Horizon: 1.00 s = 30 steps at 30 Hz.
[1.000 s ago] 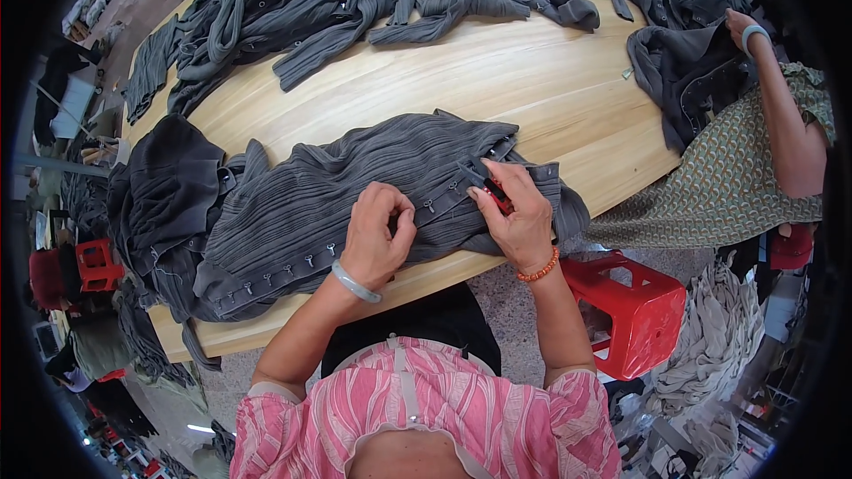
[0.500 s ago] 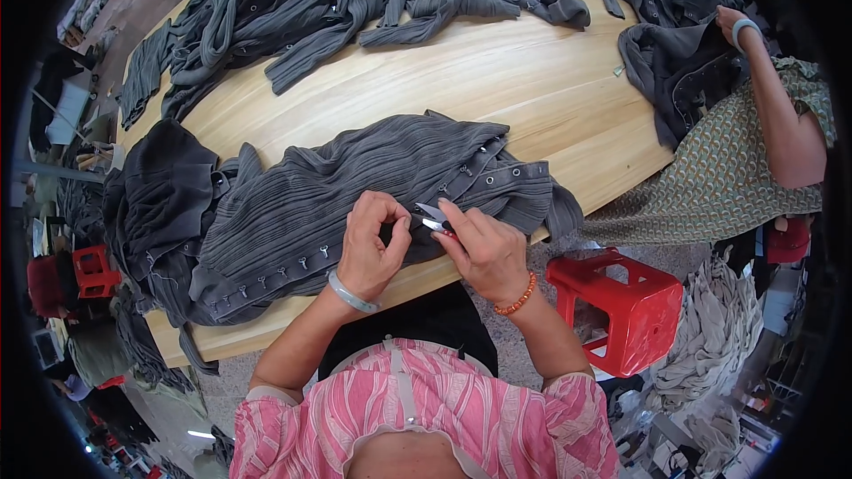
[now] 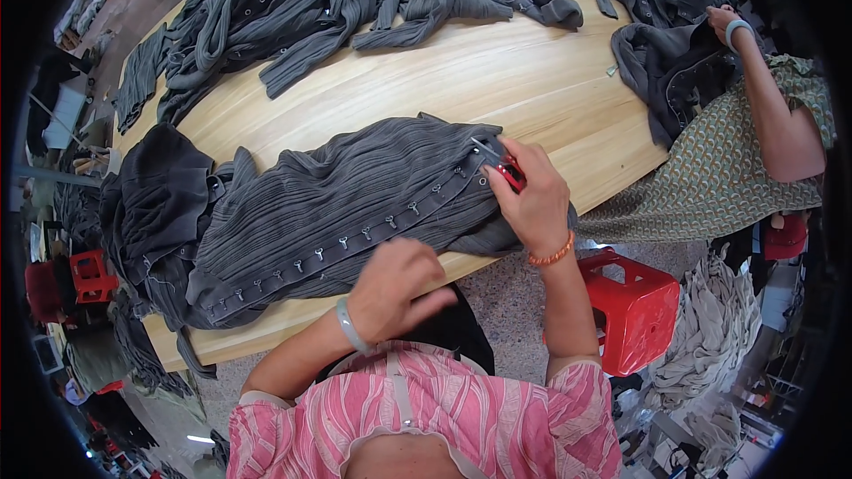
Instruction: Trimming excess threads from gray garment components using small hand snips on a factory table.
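Grey ribbed garment (image 3: 328, 177) lies along the near side of the wooden table (image 3: 399, 89), its hook-lined placket (image 3: 355, 240) slanting toward our right hand (image 3: 538, 200), which pinches small red-handled snips (image 3: 511, 176) over the garment's right end. Our left hand (image 3: 390, 288) — blurred, thumb spread from loosely curled fingers — hovers by the table's near edge, while more grey clothes (image 3: 333, 4) heap along the far side.

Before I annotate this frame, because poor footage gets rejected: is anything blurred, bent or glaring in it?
Head view: the left hand is blurred, apparently by motion; head view: the wooden table has edges bowed by the fisheye lens, and the picture's corners go black; head view: pale reflections sit on the red plastic stool.
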Each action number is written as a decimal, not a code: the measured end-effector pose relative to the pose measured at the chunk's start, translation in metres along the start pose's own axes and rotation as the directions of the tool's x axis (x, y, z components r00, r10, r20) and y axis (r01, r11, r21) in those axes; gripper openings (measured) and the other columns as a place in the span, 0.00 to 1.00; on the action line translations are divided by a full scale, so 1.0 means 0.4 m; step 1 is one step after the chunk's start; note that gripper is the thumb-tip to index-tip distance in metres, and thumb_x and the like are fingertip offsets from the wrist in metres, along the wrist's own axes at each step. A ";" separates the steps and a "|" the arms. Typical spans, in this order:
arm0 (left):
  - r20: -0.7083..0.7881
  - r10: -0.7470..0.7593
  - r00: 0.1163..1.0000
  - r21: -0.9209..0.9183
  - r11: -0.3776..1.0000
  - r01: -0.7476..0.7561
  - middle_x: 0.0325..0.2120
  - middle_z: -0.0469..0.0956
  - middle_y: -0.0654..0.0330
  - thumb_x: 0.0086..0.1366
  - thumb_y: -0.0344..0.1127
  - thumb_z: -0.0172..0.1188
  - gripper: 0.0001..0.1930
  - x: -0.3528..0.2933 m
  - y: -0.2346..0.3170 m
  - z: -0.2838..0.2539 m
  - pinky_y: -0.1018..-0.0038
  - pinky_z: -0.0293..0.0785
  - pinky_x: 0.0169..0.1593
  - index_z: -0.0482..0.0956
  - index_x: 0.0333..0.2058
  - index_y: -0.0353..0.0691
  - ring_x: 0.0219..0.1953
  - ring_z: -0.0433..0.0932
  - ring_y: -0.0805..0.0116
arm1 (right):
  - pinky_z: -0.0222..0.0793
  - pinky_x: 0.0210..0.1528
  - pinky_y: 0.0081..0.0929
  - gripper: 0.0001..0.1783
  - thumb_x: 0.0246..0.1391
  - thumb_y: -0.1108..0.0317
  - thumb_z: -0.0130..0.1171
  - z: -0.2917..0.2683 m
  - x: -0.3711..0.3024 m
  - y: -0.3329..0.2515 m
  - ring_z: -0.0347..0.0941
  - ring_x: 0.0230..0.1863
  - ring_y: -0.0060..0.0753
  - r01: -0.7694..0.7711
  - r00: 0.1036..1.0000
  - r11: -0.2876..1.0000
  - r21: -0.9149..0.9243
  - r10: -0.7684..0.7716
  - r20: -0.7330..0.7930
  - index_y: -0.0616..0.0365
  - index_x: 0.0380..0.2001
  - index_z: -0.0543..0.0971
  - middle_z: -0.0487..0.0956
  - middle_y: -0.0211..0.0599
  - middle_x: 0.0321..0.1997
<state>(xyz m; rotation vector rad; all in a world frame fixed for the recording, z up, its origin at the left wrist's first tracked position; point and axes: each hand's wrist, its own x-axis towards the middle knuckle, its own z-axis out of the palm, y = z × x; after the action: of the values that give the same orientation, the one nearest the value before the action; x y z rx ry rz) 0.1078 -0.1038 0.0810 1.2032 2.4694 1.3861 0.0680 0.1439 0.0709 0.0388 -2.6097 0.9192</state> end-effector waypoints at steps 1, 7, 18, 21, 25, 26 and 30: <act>-0.069 -0.062 0.996 0.174 0.982 0.073 0.41 0.75 0.55 0.56 0.37 0.74 0.15 0.001 -0.013 0.003 0.59 0.69 0.48 0.79 0.39 0.41 0.44 0.74 0.52 | 0.78 0.41 0.41 0.22 0.54 0.69 0.67 -0.001 0.018 0.012 0.82 0.42 0.46 -0.009 0.999 1.000 0.029 0.008 0.046 0.50 0.54 0.80 0.80 0.38 0.43; -0.176 -0.179 0.968 0.528 0.812 0.247 0.45 0.75 0.53 0.53 0.28 0.71 0.25 -0.032 -0.088 -0.007 0.60 0.69 0.49 0.76 0.51 0.38 0.46 0.73 0.52 | 0.78 0.45 0.44 0.24 0.53 0.75 0.61 0.031 0.063 0.063 0.81 0.45 0.50 0.046 0.979 0.999 -0.004 -0.044 0.201 0.46 0.54 0.80 0.81 0.37 0.50; -0.328 -0.031 0.944 0.457 0.869 0.188 0.35 0.78 0.58 0.56 0.21 0.67 0.14 -0.044 -0.092 -0.059 0.64 0.69 0.41 0.82 0.42 0.37 0.37 0.76 0.57 | 0.77 0.40 0.33 0.14 0.53 0.80 0.60 -0.003 0.088 0.078 0.82 0.41 0.48 0.170 0.985 0.985 0.036 -0.170 -0.003 0.58 0.44 0.80 0.82 0.41 0.43; -0.286 0.085 0.955 0.499 0.864 0.072 0.34 0.78 0.60 0.54 0.22 0.68 0.16 -0.064 -0.063 -0.095 0.65 0.68 0.41 0.82 0.43 0.39 0.37 0.76 0.60 | 0.79 0.36 0.34 0.17 0.49 0.81 0.62 -0.101 0.048 0.044 0.83 0.38 0.48 0.259 0.965 0.962 0.087 -0.255 -0.055 0.54 0.43 0.79 0.82 0.39 0.46; -0.185 0.123 0.975 0.543 0.840 -0.003 0.37 0.78 0.60 0.51 0.25 0.66 0.18 -0.108 -0.070 -0.092 0.63 0.70 0.46 0.82 0.44 0.40 0.41 0.77 0.59 | 0.79 0.33 0.31 0.17 0.45 0.82 0.65 -0.167 -0.043 0.016 0.84 0.35 0.41 0.226 0.966 0.974 0.007 -0.225 0.127 0.55 0.40 0.81 0.82 0.38 0.47; -0.127 0.094 0.987 0.560 0.828 -0.007 0.38 0.77 0.59 0.51 0.26 0.66 0.18 -0.116 -0.075 -0.088 0.62 0.70 0.48 0.81 0.44 0.40 0.42 0.77 0.59 | 0.80 0.33 0.33 0.17 0.45 0.80 0.66 -0.159 -0.066 0.031 0.84 0.36 0.42 0.228 0.958 0.973 -0.031 -0.219 0.183 0.54 0.40 0.81 0.82 0.36 0.48; -0.052 0.010 0.999 0.605 0.796 0.023 0.40 0.77 0.58 0.52 0.30 0.68 0.18 -0.122 -0.079 -0.065 0.59 0.69 0.52 0.81 0.44 0.40 0.47 0.76 0.58 | 0.79 0.35 0.38 0.16 0.47 0.75 0.68 -0.130 -0.120 0.075 0.82 0.36 0.45 0.218 0.937 0.968 -0.128 -0.171 0.304 0.53 0.41 0.80 0.81 0.32 0.48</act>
<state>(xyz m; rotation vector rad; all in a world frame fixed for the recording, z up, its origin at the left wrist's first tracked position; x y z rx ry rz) 0.1121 -0.1630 0.0582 1.2412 3.0723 0.6123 0.1257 0.1946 0.0733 0.4139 -2.8742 0.6750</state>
